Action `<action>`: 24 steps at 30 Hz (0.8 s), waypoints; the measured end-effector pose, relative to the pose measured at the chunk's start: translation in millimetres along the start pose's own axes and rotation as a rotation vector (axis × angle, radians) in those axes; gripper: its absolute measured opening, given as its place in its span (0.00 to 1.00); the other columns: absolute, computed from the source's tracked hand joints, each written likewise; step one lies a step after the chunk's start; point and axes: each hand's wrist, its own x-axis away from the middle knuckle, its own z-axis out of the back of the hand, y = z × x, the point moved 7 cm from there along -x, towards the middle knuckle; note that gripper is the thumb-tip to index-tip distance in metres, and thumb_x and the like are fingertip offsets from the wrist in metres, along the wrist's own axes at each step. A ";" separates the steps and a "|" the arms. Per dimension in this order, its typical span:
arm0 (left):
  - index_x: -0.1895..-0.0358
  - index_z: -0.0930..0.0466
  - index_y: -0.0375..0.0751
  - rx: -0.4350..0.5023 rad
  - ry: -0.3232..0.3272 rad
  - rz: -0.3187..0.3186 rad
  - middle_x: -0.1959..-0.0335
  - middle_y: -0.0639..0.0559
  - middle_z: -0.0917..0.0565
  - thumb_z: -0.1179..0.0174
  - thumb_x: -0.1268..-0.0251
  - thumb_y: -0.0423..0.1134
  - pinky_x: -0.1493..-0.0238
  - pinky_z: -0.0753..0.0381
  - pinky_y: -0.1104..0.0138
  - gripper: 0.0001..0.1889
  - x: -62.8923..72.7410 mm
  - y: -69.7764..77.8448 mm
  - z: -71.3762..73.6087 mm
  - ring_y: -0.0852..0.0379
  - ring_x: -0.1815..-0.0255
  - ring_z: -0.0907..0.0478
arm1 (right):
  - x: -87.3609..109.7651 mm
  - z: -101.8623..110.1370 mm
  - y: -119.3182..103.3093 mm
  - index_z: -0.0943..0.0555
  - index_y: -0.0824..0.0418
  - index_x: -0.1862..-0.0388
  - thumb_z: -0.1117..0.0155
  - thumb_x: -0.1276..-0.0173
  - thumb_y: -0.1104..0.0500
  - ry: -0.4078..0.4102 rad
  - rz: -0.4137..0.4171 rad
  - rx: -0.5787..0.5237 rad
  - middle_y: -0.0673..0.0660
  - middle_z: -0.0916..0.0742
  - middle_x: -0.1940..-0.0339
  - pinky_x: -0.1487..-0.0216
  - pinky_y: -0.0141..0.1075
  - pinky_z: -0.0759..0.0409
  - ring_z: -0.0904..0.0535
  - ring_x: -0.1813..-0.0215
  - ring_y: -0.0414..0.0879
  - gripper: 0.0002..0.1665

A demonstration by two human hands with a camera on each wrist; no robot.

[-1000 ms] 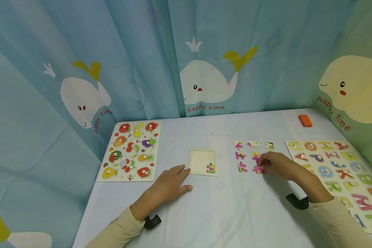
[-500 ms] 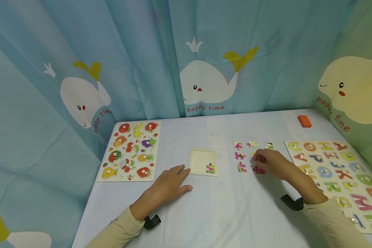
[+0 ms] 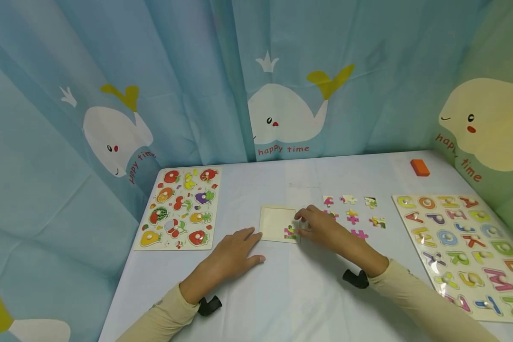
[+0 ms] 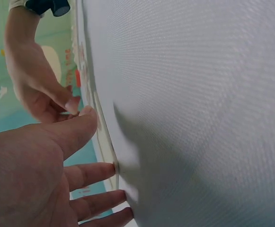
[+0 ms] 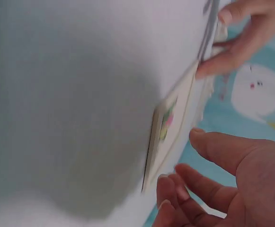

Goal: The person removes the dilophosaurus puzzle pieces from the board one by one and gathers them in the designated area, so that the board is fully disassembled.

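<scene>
A small square puzzle tray (image 3: 278, 218) lies mid-table, with one pink and green jigsaw piece (image 3: 289, 232) in its near right corner. My left hand (image 3: 235, 254) lies flat with spread fingers, its fingertips at the tray's near left edge. At the tray's right side, my right hand (image 3: 325, 232) hovers close over the rim with bent fingers. In the right wrist view the right hand (image 5: 222, 175) has a gap between thumb and fingers, and no piece shows there. Loose jigsaw pieces (image 3: 352, 217) lie in rows right of the tray; the right hand and forearm hide part of them.
A fruit knob puzzle board (image 3: 179, 209) lies at the left, and an alphabet board (image 3: 466, 251) at the right near the right forearm. An orange block (image 3: 420, 167) sits at the back right. A blue whale-print curtain (image 3: 222, 95) hangs behind the table.
My right hand has moved left from the loose pieces to the tray's right edge, uncovering several pieces. The left hand and the tray have stayed in place.
</scene>
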 end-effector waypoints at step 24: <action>0.22 0.29 0.42 0.022 0.008 -0.006 0.21 0.40 0.30 0.38 0.23 0.58 0.26 0.28 0.45 0.35 1.6 0.0 1.3 0.41 0.22 0.31 | -7.9 -19.7 -9.5 0.20 0.62 0.50 0.23 0.32 0.63 -0.048 -0.003 0.002 0.54 0.17 0.59 0.53 0.40 0.17 0.22 0.58 0.45 0.17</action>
